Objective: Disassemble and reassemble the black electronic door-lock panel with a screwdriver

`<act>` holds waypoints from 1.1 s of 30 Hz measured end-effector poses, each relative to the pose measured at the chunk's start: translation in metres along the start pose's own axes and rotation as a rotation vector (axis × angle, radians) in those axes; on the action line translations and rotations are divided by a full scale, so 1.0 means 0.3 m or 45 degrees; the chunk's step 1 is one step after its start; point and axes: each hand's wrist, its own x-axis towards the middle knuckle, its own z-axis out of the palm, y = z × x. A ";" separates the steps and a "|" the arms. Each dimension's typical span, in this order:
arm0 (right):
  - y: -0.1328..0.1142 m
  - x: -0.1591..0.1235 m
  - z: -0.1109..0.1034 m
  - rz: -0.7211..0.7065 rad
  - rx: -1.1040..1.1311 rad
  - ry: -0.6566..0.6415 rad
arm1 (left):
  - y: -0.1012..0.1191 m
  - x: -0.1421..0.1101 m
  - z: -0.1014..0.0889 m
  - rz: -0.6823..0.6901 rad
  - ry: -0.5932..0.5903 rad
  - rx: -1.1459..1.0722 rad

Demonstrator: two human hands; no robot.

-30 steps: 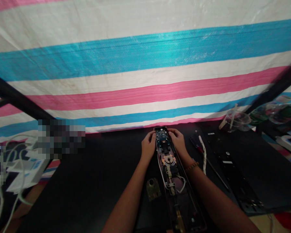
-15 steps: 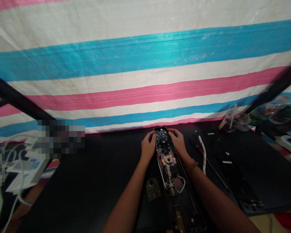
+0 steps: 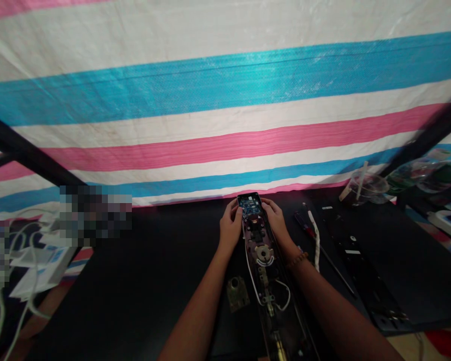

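Between my hands is an opened electronic door lock [image 3: 258, 235], a long dark housing with its inside facing up. A blue circuit board [image 3: 251, 205] fills its far end. Nearer to me are a round metal disc, white wires and brass-coloured parts. My left hand [image 3: 231, 224] grips the far left edge, thumb on the rim and fingers curled underneath. On the opposite edge my right hand [image 3: 274, 216] holds the same end, with some fingers hidden behind it. A small translucent block with a round hole [image 3: 238, 294] lies left of the housing.
Right of my right arm lie a screwdriver [image 3: 325, 254], a white wrapped cable [image 3: 314, 239] and a long black panel [image 3: 364, 276]. A clear plastic cup [image 3: 368, 186] stands at the back right. White cables [image 3: 26, 260] tangle at far left. A striped sheet [image 3: 225, 120] hangs behind the black table [image 3: 146, 281].
The far end of the lock has tipped up slightly towards me, so the circuit board shows more fully. Both hands keep hold of it in nearly the same place.
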 end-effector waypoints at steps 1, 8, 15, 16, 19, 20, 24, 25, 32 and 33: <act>-0.003 -0.001 0.001 -0.011 0.006 -0.002 | 0.003 -0.002 0.000 -0.010 -0.001 -0.004; -0.012 -0.009 0.006 -0.016 0.087 -0.020 | 0.024 -0.011 -0.002 -0.070 0.003 -0.022; -0.032 -0.020 0.006 -0.068 0.127 -0.018 | 0.033 -0.017 -0.006 -0.046 -0.039 -0.141; -0.035 -0.022 0.006 -0.077 0.135 -0.023 | 0.035 -0.019 -0.006 -0.043 -0.039 -0.154; -0.046 -0.029 0.009 -0.112 0.162 -0.043 | 0.044 -0.025 -0.005 -0.034 -0.047 -0.168; -0.050 -0.029 0.010 -0.124 0.176 -0.048 | 0.048 -0.027 -0.005 -0.025 -0.047 -0.163; -0.076 -0.021 0.005 -0.186 0.186 -0.009 | 0.073 -0.035 -0.002 0.042 -0.009 -0.131; -0.088 -0.017 0.001 -0.222 0.159 0.027 | 0.079 -0.037 -0.002 0.062 0.006 -0.123; -0.278 -0.035 -0.042 -0.735 -0.317 -0.002 | 0.094 -0.045 0.004 0.152 0.025 -0.067; -0.315 -0.045 -0.047 -0.787 -0.421 -0.088 | 0.093 -0.045 0.005 0.155 0.028 -0.072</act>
